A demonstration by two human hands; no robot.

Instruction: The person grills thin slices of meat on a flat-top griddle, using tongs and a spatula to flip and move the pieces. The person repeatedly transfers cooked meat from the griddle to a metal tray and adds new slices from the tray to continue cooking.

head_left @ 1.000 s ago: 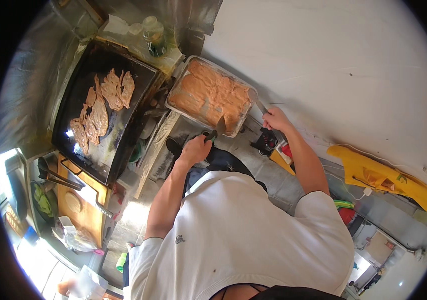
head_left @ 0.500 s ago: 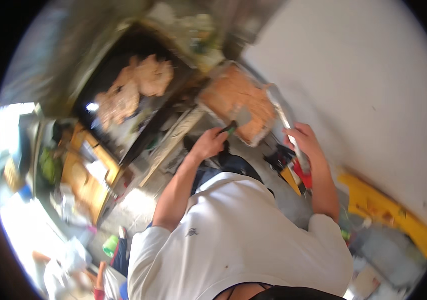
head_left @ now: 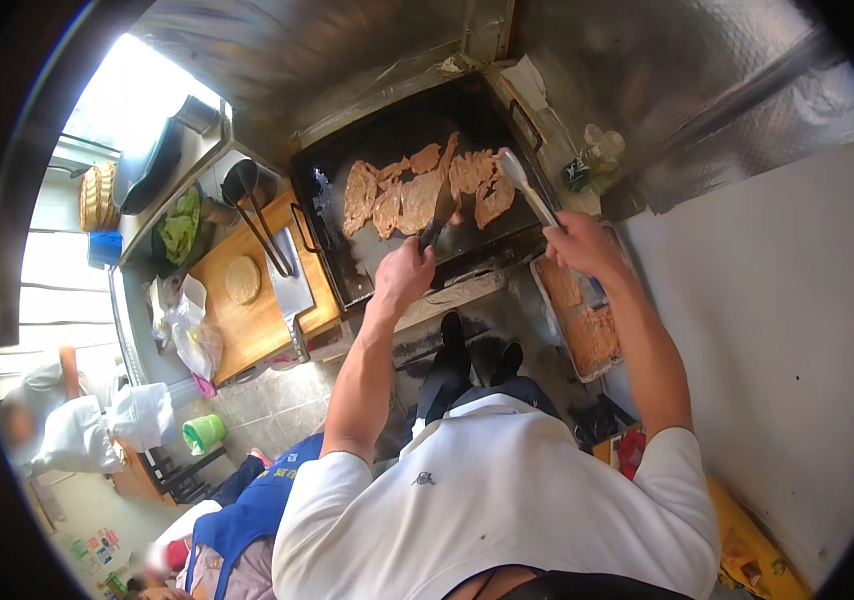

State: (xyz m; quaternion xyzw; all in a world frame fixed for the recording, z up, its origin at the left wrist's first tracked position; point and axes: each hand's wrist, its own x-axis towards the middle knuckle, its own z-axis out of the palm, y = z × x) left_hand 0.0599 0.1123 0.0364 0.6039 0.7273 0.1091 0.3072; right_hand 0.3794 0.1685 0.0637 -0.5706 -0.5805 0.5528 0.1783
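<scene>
My left hand (head_left: 406, 272) grips the dark handle of a spatula (head_left: 444, 208), whose blade is among thin pieces of meat (head_left: 402, 205) on a black rectangular griddle (head_left: 347, 275). A strip of meat stands up by the blade. Above the griddle's right side, my right hand (head_left: 582, 243) is closed around silvery tongs (head_left: 522, 178). Their pale tip is just beside the rightmost meat pieces; whether it touches them I cannot tell. Below my right forearm, a metal tray (head_left: 587, 375) holds an orange-pink mass of meat.
Left of the griddle, a wooden board (head_left: 232, 340) carries a cleaver (head_left: 290, 283), black tongs (head_left: 265, 238) and a pale round bread (head_left: 243, 279). Green leaves (head_left: 180, 230) sit behind. Bottles (head_left: 597, 150) stand right of the griddle. A person in a blue apron (head_left: 252, 520) is at lower left.
My view has swung from the meat tray to the griddle. The spatula has gone from the tray to the griddle meat, and the tongs are now over the griddle's right side.
</scene>
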